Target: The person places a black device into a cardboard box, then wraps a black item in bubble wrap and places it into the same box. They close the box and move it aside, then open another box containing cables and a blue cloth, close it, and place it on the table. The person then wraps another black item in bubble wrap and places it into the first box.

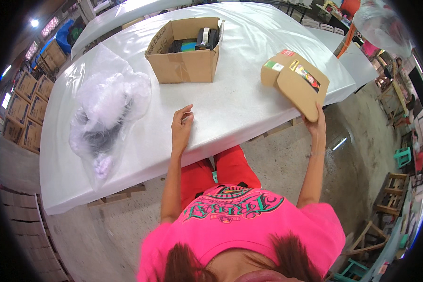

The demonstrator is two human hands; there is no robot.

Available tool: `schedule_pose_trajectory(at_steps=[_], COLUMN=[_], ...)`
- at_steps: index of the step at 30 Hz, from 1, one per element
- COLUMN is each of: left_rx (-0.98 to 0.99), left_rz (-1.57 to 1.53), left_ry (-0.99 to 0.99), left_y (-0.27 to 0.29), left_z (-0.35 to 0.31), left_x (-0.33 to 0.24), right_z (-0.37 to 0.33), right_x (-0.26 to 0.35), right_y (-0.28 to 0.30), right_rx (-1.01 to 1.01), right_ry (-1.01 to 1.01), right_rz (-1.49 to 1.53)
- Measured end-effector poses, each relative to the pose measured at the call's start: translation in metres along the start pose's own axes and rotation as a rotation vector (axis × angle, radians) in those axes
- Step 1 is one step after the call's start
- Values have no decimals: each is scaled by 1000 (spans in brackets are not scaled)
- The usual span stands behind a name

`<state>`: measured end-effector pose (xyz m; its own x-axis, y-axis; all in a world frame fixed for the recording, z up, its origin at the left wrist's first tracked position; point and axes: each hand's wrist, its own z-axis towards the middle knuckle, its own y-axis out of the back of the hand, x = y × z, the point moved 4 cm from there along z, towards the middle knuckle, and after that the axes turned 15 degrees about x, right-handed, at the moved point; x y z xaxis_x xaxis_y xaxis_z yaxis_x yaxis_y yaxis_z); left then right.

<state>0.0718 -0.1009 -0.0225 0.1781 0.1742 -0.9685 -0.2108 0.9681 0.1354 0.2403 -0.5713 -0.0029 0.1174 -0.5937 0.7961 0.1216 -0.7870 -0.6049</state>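
Handling a folded tan cardboard piece (292,83): the right hand (313,123) is gripping its near end beside the table's (239,104) near right corner. The left hand (182,123) is hovering inside the near edge, loosely curled, grasping nothing. Steadying the piece would probably be calling for that free hand. A clear plastic bag (109,91) is lying along the left edge; an open cardboard carton (183,67) is sitting toward the far edge.

Dressed in a bright pink, short-sleeved T-shirt (249,232) with ornate green-and-black chest lettering (239,207), red trousers (239,168), long hair (293,258) worn loose.
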Motion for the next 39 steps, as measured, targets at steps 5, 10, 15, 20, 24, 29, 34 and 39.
schedule_pose_trajectory(at_steps=[5, 10, 15, 20, 24, 29, 34, 39], left_rx=[-19, -4, -33, -25, 21, 7, 13, 53], left_rz=[-75, -64, -81, -149, -164, -146, -205, -282], left_ry=[29, 37, 42, 41, 14, 21, 20, 13], left_y=[-2, -6, 8, 1, -10, 1, 4, 8], left_z=[0, 3, -7, -8, 0, -6, -6, -6], left_x=[-1, -10, -6, -10, -10, -1, 0, 8], right_z=[123, 177, 119, 82, 115, 102, 94, 92], right_x=[7, -40, -115, -142, -161, -158, -130, -92], right_y=[0, -105, -314, -383, -379, -373, -351, -301], right_rx=[-317, -410, 167, 343, 455, 519, 471, 479], right_ry=[109, 697, 1103, 1205, 1045, 931, 937, 943], right_rz=[-105, -933, -1305, -1423, -1609, -1572, -1566, -1495])
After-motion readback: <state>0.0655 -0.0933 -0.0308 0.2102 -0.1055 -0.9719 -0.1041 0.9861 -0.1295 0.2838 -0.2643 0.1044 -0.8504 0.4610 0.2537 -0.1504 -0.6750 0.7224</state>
